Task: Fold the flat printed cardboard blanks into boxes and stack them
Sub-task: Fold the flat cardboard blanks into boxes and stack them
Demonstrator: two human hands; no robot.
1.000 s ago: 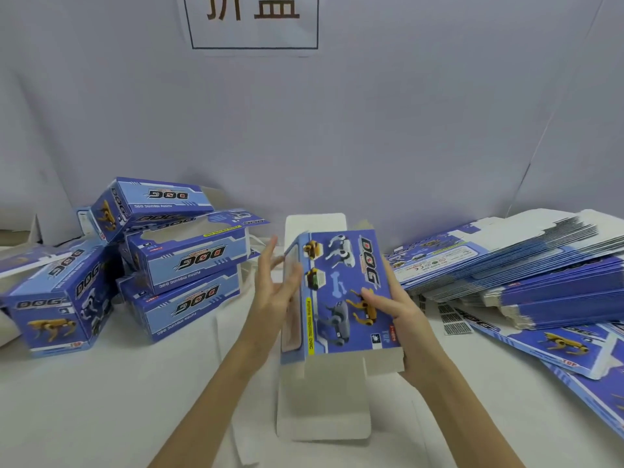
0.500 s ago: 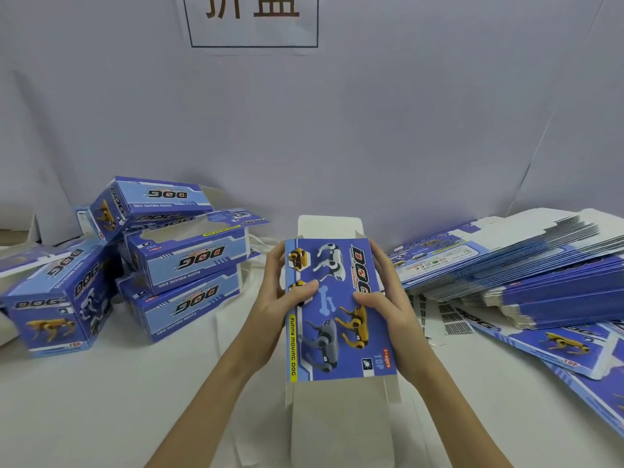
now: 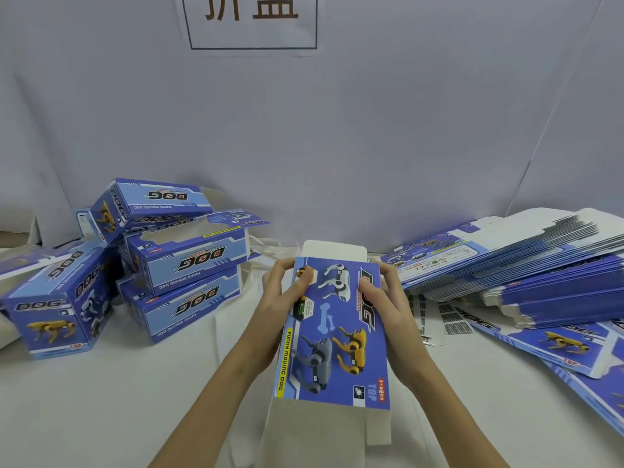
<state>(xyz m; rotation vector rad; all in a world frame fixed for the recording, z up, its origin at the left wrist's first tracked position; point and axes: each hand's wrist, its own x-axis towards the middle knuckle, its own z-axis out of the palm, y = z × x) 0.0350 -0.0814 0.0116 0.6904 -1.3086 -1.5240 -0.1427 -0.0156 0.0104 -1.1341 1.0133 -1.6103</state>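
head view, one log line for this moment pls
stage: forming box | left hand: grips box left edge | right hand: grips right edge | end flaps: unfolded | folded boxes: piled left | flat blanks: right

A single head-worn wide-angle camera is looking forward and down from the near edge of the table (image 3: 101, 400), close above the person's two forearms. It is facing the far edge and the wall (image 3: 371, 130) rising behind it, taking in both side edges.
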